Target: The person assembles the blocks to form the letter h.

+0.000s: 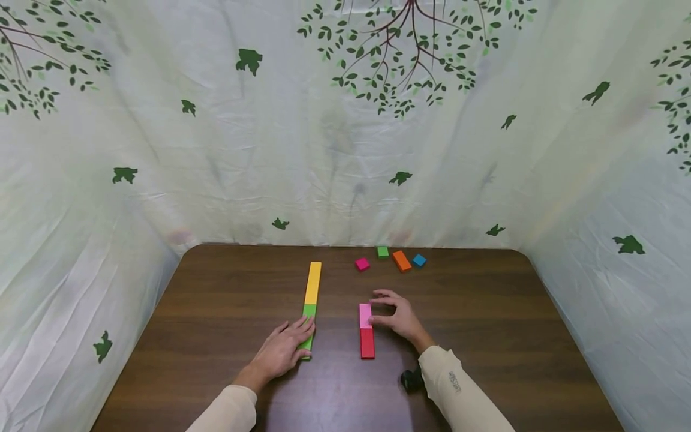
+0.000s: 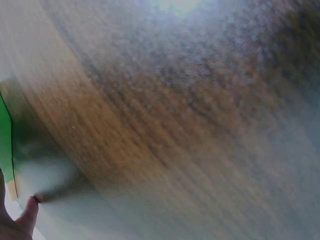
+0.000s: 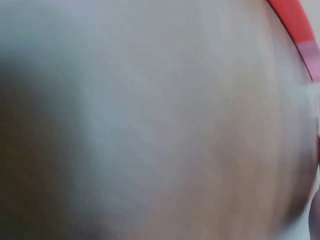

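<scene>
My left hand (image 1: 278,353) rests with fairly straight fingers on a long green block (image 1: 310,310), covering part of it. A yellow block (image 1: 313,283) continues the line from its far end. To the right, a pink block (image 1: 365,315) lies end to end with a red block (image 1: 367,344). Beside the pink one is my right hand (image 1: 400,318), thumb tip right at its right edge, the other fingers spread apart beyond. In the left wrist view the green block shows at the left edge; in the right wrist view the red and pink blocks show at the upper right.
Toward the far edge of the brown table (image 1: 216,312) lie a magenta block (image 1: 363,264), a small green block (image 1: 382,252), an orange block (image 1: 402,261) and a blue block (image 1: 419,260). A black object (image 1: 412,380) is by the right sleeve. A leaf-print curtain (image 1: 345,156) surrounds the table.
</scene>
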The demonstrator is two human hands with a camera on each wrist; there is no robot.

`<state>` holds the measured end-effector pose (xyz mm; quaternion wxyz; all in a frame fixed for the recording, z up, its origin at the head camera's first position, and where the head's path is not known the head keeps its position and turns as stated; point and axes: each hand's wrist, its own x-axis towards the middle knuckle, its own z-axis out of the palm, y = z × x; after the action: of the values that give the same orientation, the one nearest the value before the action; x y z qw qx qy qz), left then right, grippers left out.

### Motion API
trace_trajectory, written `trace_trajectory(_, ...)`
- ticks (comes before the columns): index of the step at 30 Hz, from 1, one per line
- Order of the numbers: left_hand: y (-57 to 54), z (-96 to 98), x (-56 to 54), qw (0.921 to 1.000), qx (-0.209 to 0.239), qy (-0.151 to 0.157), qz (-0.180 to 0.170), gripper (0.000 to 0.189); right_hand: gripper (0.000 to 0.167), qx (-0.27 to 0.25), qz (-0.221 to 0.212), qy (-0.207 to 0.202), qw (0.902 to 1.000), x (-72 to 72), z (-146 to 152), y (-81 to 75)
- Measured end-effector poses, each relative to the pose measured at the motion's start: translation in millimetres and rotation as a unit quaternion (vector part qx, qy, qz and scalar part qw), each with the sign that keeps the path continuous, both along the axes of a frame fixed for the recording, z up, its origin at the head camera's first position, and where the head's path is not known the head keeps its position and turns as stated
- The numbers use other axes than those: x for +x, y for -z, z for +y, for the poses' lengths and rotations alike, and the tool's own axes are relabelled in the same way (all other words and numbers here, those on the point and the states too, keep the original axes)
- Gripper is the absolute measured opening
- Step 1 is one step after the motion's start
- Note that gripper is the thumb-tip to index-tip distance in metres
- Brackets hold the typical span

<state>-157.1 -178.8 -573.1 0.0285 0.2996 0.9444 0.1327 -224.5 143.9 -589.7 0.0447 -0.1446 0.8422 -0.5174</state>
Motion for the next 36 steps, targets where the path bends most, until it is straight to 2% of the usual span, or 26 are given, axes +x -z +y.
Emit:
trace_trajectory(6, -1.6, -1.2, -0.7, 1.0, 0.005, 0.005, 0.006, 0.061, 0.041, 0.017, 0.047, 0.038, 0.998, -20.2, 13, -5.7)
trace_trajectory(11, 1.4, -3.8, 2.0, 0.9997, 0.005, 0.007, 0.021, 0.061, 0.035, 0.067, 0.094, 0.074, 0.9905, -41.3, 24, -9.9)
trace_trajectory(15, 0.3, -4.6, 1.7, 0.9997, 0.007, 0.006, 0.024, 0.06, 0.037, 0.132, 0.11, 0.055, 0.9836, -62.8, 33, -18.0)
trace_trajectory(21, -0.1, -3.3, 0.6, 0.9997, -0.002, 0.008, 0.023, 0.06, 0.044, 0.226, 0.103, 0.025, 0.9684, -88.8, 42, -26.4)
trace_trajectory(31, 0.3, -1.8, 0.8, 0.9999, -0.007, 0.007, 0.005, 0.061, 0.049, 0.26, 0.097, -0.016, 0.9606, -98.1, 48, -27.4)
trace_trajectory(36, -0.8, -4.6, 2.0, 1.0, -0.004, 0.004, 0.007, 0.06, 0.049, 0.29, 0.103, -0.033, 0.951, -101.6, 44, -28.3)
